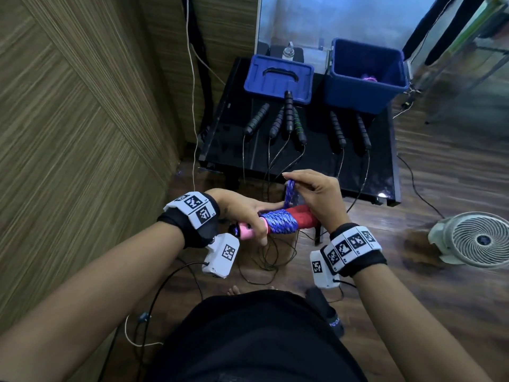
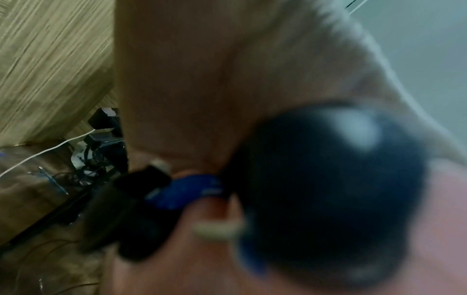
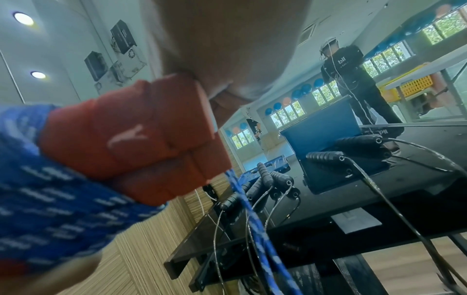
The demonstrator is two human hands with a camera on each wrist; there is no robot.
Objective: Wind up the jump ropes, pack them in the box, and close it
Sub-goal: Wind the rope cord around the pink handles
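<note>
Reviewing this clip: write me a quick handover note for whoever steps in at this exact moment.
Left hand grips the pink handle of the blue rope bundle. Right hand pinches the last loop of blue rope above the red handle.
Blue box stands open on the black table; something purple lies inside. Lid rests beside it.
Done: blue rope almost wound.
Left: secure the loop, box it, wind the black-handled ropes, close the lid.
</note>
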